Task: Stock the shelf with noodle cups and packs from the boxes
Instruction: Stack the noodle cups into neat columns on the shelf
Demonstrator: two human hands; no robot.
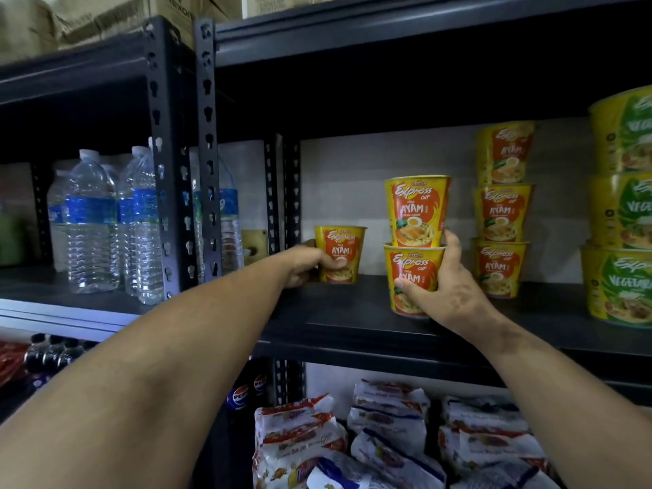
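Note:
My left hand (310, 264) grips a single yellow-and-orange noodle cup (340, 254) standing on the dark shelf board (352, 322). To its right, my right hand (446, 291) holds the lower cup (412, 273) of a two-cup stack, thumb across its front and fingertips reaching the base of the upper cup (418, 210). Further right stands a stack of three matching cups (501, 210). At the far right are stacked larger yellow-and-green noodle bowls (624, 206). White noodle packs (388, 435) lie piled on the shelf below.
Water bottles (106, 220) fill the left shelf bay behind a black slotted upright (208, 150). Dark soda bottles (247, 390) stand lower left. Cardboard boxes (106, 19) sit on top of the rack. Bare shelf board lies between the cup stacks.

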